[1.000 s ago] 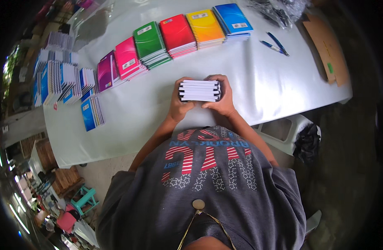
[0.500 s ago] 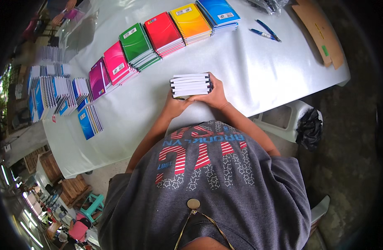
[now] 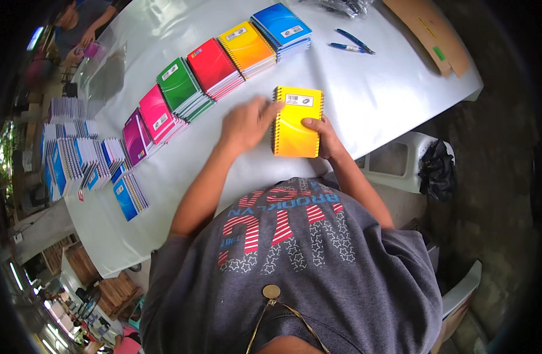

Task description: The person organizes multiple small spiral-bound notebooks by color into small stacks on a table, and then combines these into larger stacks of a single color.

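Note:
A yellow spiral notebook (image 3: 299, 133) with a white label near its top faces up over the table in front of me. Black wire coils run down its left edge, and dark coil loops also show along its right edge. My right hand (image 3: 328, 137) grips it from the right, thumb on the cover and fingers out of sight underneath. My left hand (image 3: 244, 126), somewhat blurred, is at the notebook's left edge with thumb and forefinger apart; nothing shows in it. Whether its thumb touches the coil I cannot tell.
Stacked spiral notebooks run diagonally across the white table: purple (image 3: 135, 138), pink (image 3: 158, 115), green (image 3: 179, 85), red (image 3: 213, 62), yellow (image 3: 246, 44), blue (image 3: 281, 25). More blue notebooks (image 3: 126, 199) crowd the left. Pens (image 3: 352, 44) and cardboard (image 3: 424, 35) lie right. Another person (image 3: 85, 29) is far left.
The block of notebooks, held edge-up in both hands before, now shows its yellow cover. My left hand has come off it to the left; my right hand keeps hold. The view has shifted.

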A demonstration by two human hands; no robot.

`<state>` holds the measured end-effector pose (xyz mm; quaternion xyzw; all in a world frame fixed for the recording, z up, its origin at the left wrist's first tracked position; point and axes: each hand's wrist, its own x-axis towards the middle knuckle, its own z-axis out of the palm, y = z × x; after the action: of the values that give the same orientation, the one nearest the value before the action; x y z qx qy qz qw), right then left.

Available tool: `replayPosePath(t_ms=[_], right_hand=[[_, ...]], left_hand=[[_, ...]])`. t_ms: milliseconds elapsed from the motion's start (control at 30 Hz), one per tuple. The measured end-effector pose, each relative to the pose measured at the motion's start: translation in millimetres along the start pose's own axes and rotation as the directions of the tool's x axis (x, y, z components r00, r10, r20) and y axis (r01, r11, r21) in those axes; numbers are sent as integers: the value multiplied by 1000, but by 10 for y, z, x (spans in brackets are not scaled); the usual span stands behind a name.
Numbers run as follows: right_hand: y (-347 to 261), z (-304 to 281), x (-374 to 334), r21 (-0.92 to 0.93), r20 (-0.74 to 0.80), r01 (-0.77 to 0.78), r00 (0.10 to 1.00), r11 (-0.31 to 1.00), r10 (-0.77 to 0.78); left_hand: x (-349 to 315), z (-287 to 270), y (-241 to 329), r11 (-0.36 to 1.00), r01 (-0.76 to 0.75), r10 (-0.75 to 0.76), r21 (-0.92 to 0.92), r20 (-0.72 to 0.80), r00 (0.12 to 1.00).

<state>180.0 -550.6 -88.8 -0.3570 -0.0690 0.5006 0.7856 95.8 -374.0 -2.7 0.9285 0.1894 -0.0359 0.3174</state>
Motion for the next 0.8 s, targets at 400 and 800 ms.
replayPosePath(t_ms=[400, 800], right_hand=[[-56, -52, 43, -12, -124, 13, 992, 1000, -14], [-29, -155, 21, 235, -48, -36, 998, 971, 48]], left_hand=[[1519, -56, 166, 837, -348, 463, 422, -208, 862], [761, -171, 399, 724, -617, 677, 309, -146, 721]])
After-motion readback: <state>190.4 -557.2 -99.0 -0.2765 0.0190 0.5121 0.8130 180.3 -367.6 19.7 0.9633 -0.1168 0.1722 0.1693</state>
